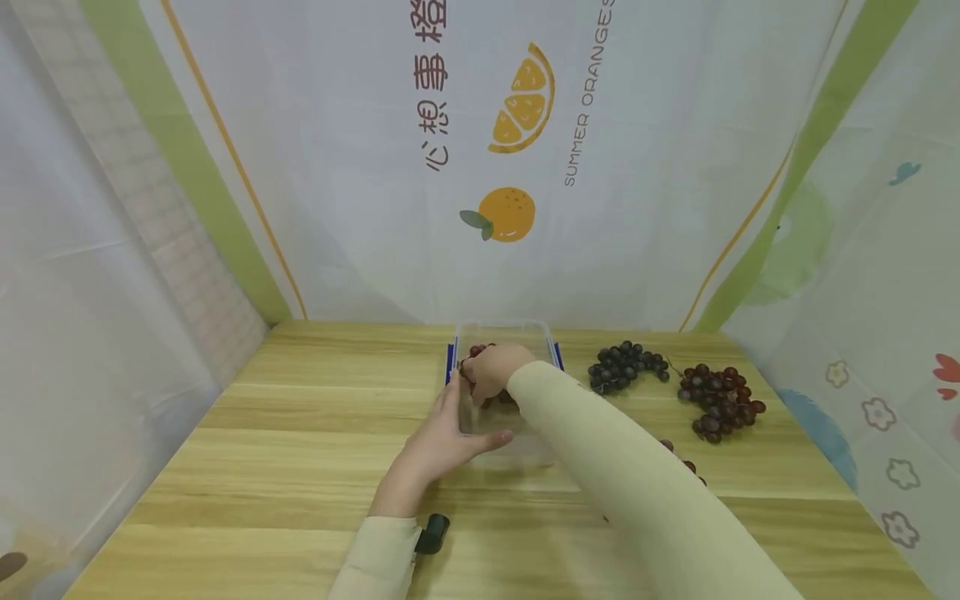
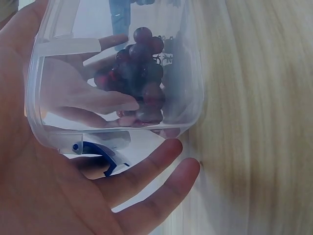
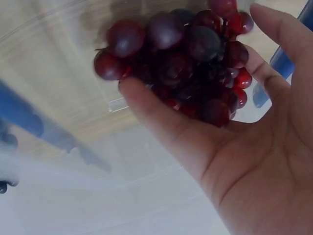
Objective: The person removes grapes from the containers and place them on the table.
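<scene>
A clear plastic container (image 1: 546,335) with blue side clips stands near the back of the wooden table. My left hand (image 1: 438,437) rests against its near left corner, thumb along the front and fingers along the left side. In the left wrist view, two fairly straight fingers (image 2: 146,169) lie outside the wall beside a blue clip (image 2: 100,155). Reaching in from the right, my right hand (image 1: 498,368) holds a bunch of dark red grapes (image 3: 176,68) inside the container, thumb on one side and fingers on the other. Through the wall, the left wrist view shows those grapes (image 2: 139,73) low in the container.
Right of the container lies a bunch of black grapes (image 1: 622,367), with a bunch of red grapes (image 1: 720,402) farther right. More red grapes (image 1: 688,465) show partly behind my right sleeve (image 1: 622,467). A printed curtain (image 1: 375,250) hangs behind the table (image 1: 300,450).
</scene>
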A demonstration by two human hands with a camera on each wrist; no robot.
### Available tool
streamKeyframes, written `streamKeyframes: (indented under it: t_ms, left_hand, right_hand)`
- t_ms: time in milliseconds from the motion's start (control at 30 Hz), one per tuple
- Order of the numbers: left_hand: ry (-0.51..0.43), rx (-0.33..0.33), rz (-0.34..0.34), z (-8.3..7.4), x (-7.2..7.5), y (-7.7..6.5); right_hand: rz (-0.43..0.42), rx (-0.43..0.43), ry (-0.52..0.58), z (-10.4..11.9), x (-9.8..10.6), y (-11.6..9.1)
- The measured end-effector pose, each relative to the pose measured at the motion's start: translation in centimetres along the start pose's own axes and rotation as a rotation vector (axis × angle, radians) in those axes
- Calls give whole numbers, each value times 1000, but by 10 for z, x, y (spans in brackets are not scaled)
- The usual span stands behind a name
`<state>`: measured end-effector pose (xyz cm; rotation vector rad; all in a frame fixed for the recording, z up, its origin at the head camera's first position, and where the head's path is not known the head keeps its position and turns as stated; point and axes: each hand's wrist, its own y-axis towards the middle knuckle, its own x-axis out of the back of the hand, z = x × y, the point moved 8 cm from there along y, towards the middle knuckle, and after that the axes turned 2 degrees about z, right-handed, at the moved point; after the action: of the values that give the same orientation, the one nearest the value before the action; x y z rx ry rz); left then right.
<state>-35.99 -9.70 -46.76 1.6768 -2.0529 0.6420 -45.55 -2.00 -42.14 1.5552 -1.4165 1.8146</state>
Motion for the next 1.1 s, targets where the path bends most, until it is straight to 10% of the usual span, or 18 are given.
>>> streamKeyframes:
  t_ms: [367,1100]
  left_hand:
    - [-15,-10,3,0,0,0]
    - [-1,9,-8,-1,0,0]
  right_hand:
    - [168,78,45,4,-5,-7]
    - [-29,300,-379,21,-20,-46]
